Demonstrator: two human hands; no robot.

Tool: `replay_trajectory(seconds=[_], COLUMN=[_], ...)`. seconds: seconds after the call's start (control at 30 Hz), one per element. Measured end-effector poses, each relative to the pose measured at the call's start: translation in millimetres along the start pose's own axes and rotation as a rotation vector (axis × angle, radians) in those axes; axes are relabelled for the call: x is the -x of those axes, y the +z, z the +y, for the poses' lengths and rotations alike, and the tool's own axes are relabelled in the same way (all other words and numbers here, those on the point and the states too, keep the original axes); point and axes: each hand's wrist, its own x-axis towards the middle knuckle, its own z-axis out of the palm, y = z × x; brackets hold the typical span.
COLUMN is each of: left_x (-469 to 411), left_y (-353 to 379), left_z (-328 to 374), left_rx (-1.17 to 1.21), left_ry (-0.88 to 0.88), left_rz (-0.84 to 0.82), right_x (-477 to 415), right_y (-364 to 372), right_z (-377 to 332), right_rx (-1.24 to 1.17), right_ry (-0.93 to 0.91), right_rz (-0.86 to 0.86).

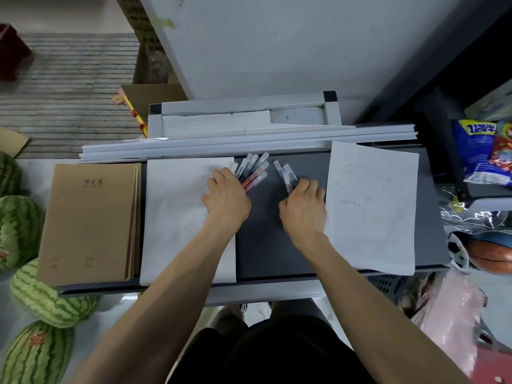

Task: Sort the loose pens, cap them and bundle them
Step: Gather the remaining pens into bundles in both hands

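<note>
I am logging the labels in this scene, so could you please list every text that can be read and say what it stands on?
"作文簿": cover of the brown notebook; the smaller print lower down is too small to read.
"1袋半", probably: blue snack bag.
Handwriting on the right sheet: too faint to read.
Print on the cardboard box: too blurred.

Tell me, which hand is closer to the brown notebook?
Left. The left hand lies over the blank sheet beside the notebook, holding pens; the right hand is farther off, next to the scribbled sheet.
</note>
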Motion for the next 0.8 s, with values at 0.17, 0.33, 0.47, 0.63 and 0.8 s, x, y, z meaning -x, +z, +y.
replay_trajectory(seconds=[0.17,0.33,0.47,0.63,0.8], left_x=[4,10,14,21,25], left_y=[6,11,17,25,28], left_z=[2,-1,-5,-10,-17], left_rx=[-0.028,-0.037,-0.032,-0.054,0.066], left_ry=[0.039,0.073,0.090,0.110,0.111], left_rz=[0.024,0.057,0.095,0.151,0.174], right_x=[-2,-8,-8,-2,4], right_y=[2,4,6,11,13], right_z=[5,12,18,21,27], right_rx=[0.028,0.086,0.114,0.144,-0.005], right_ry=[-0.036,-0.086,-0.137,-0.178,-0.198], right_rz=[-0.010,-0.016,-0.018,-0.014,0.065])
